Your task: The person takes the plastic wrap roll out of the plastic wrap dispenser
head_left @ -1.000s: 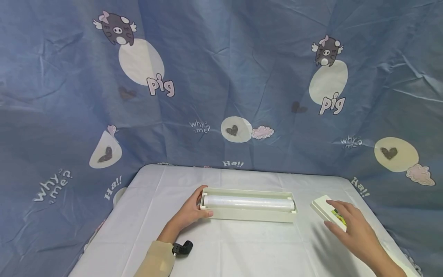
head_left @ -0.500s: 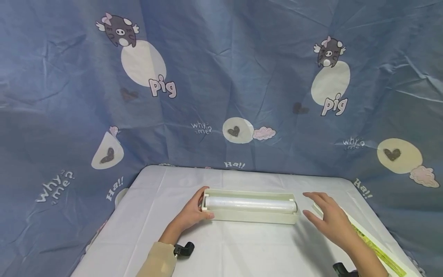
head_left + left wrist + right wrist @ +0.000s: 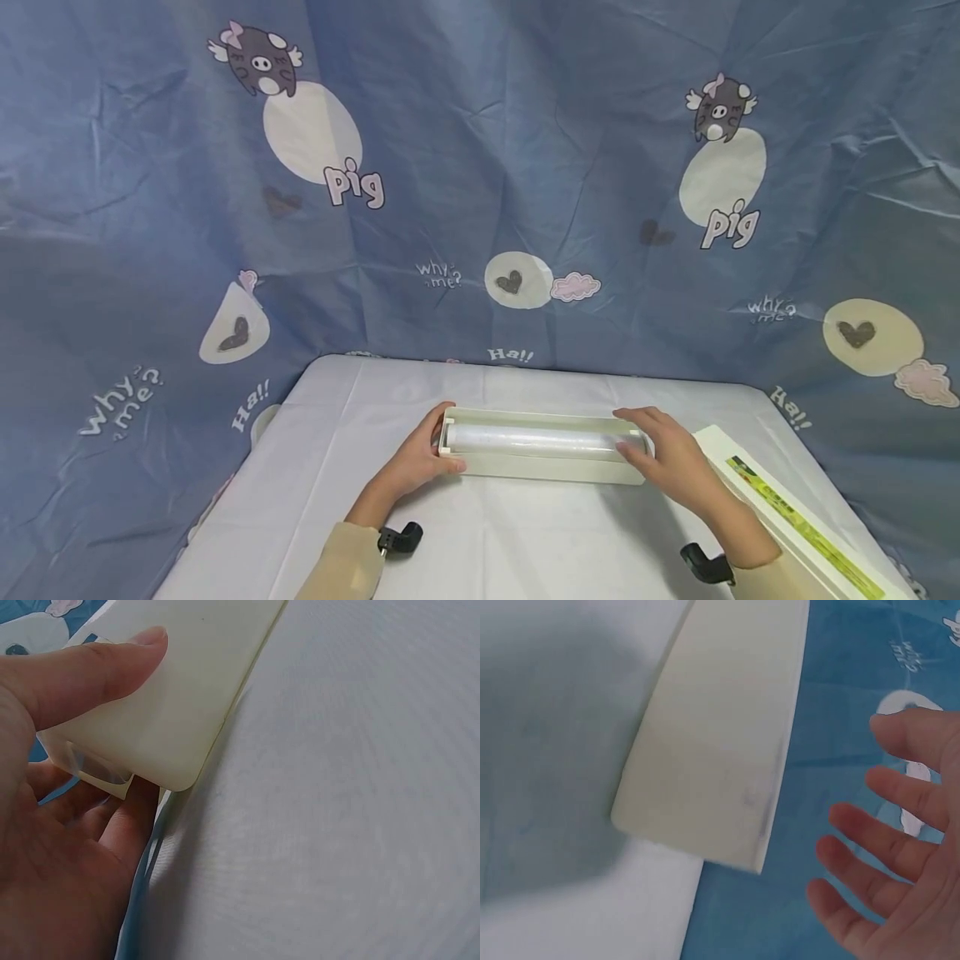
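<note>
A cream box, long and open at the top, sits near the middle of the table. Inside it lies a clear, shiny roll of cling film. My left hand grips the box's left end, thumb on the front wall and fingers around the end; the left wrist view shows this thumb flat on the wall. At the other end, my right hand overlaps the box and roll in the head view. From the right wrist, its fingers are spread and loosely bent, apart from the box's end.
A long cream lid with a yellow-green label lies slanted on the right, partly behind the right forearm. The white-covered table meets a blue printed curtain at its back and sides. Each wrist carries a small black camera mount.
My right hand has let go of the lid on the right and moved left to the box's right end. The left hand keeps its hold on the box.
</note>
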Demonstrator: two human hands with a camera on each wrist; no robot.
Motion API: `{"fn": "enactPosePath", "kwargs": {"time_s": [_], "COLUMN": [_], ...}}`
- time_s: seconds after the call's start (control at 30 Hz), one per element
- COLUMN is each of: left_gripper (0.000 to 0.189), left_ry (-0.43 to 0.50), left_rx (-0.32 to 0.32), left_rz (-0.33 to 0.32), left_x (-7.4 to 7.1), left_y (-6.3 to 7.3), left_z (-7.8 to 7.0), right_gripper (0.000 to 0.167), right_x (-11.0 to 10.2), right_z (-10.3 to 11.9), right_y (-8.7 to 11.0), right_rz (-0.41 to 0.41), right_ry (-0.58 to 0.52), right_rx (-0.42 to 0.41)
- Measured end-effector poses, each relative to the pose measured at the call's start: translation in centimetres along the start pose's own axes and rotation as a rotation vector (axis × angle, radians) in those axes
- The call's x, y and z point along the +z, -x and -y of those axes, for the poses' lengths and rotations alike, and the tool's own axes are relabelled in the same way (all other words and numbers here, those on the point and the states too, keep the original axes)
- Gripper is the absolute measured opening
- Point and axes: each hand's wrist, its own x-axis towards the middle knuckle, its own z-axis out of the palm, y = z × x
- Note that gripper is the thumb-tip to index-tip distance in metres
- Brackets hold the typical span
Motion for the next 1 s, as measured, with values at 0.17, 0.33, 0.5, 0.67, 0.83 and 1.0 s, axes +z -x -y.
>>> {"fn": "enactPosePath", "kwargs": {"time_s": [0.17,0.33,0.5,0.67,0.83,1.0], "left_gripper": [0.1,0.1,0.099,0.1,0.099,0.099], "left_ry": [-0.001,0.009,0.019,0.024,0.008,0.001], "left_rx": [0.005,0.004,0.017,0.021,0.014,0.013], "left_rz": [0.0,-0.004,-0.003,-0.007,-0.005,0.0], "left_x": [0.0,0.0,0.0,-0.1,-0.1,0.0], "left_y": [0.0,0.0,-0.1,0.0,0.1,0.0], "left_z": [0.2,0.2,0.1,0.2,0.1,-0.1], "right_gripper": [0.041,0.036,0.036,0.037,0.036,0.041], "right_x": [1.1,1.9,2.4,2.8,3.3,3.8], "right_z": [0.3,0.3,0.1,0.1,-0.2,-0.5], "right_y": [-1.0,-1.9,-2.3,-2.7,-3.3,-3.9], "right_rz": [0.058,0.084,0.108,0.179,0.257,0.342], "right_ry": [-0.017,-0.018,-0.031,-0.058,-0.065,-0.105], "right_rx": [0.012,-0.019,-0.046,-0.024,-0.002,0.041]}}
